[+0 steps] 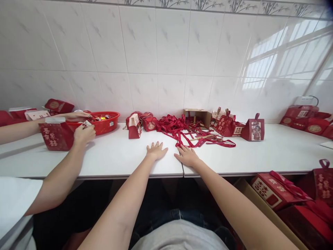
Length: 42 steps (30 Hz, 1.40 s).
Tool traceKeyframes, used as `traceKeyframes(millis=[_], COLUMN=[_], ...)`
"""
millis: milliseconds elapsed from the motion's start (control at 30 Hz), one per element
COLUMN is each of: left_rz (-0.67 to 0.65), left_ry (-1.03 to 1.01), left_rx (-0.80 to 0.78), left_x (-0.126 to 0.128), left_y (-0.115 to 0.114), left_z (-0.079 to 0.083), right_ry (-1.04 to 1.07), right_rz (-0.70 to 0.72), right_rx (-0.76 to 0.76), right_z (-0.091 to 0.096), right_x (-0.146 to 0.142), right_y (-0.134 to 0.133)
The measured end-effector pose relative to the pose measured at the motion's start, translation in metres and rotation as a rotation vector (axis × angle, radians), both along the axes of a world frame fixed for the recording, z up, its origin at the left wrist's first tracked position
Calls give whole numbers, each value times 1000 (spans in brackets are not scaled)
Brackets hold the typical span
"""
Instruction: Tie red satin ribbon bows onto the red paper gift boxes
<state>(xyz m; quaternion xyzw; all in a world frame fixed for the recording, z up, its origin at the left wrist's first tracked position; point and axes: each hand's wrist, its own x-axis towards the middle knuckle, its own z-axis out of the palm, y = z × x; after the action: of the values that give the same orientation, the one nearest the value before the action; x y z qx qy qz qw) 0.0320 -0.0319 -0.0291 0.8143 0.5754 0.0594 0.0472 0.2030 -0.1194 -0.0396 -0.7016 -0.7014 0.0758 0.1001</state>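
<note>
My left hand [156, 151] lies flat on the white table [117, 156], fingers spread, holding nothing. My right hand [187, 155] rests palm down beside it, also open, its fingertips just short of a tangle of red ribbons [187, 130]. Small red gift boxes [135, 126] stand behind my left hand. More folded red boxes [225, 124] and a red box with a handle [253, 129] stand behind the ribbons near the tiled wall.
A co-worker's arms at the left handle a small packet [86, 123] beside a red gift bag [56, 133] and a red basket [104, 121] of sweets. An open cardboard box [197, 116] stands by the wall. Red boxes [275, 191] fill a carton at lower right.
</note>
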Motion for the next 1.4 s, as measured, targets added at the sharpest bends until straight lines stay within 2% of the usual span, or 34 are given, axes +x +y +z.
traceKeyframes(millis=[367, 533, 667, 933, 1133, 1267, 1400], left_rz=[-37, -40, -59, -86, -86, -53, -40], left_ry=[52, 77, 89, 69, -20, -187, -443], left_rx=[-32, -84, -101, -118, -153, -153, -148], left_x=[-11, -10, -8, 2, 13, 18, 18], left_y=[-20, -20, -9, 34, 86, 116, 122], left_z=[0, 2, 5, 4, 3, 1, -1], right_ry=[12, 20, 30, 53, 77, 80, 76], right_rz=[0, 6, 13, 22, -6, -129, -234], right_rx=[-53, -89, -90, -104, -62, 65, 242], right_z=[-5, -3, 0, 1, -1, 0, 4], right_x=[2, 3, 3, 5, 8, 12, 16], right_y=[-33, -30, -16, 40, 104, 160, 213])
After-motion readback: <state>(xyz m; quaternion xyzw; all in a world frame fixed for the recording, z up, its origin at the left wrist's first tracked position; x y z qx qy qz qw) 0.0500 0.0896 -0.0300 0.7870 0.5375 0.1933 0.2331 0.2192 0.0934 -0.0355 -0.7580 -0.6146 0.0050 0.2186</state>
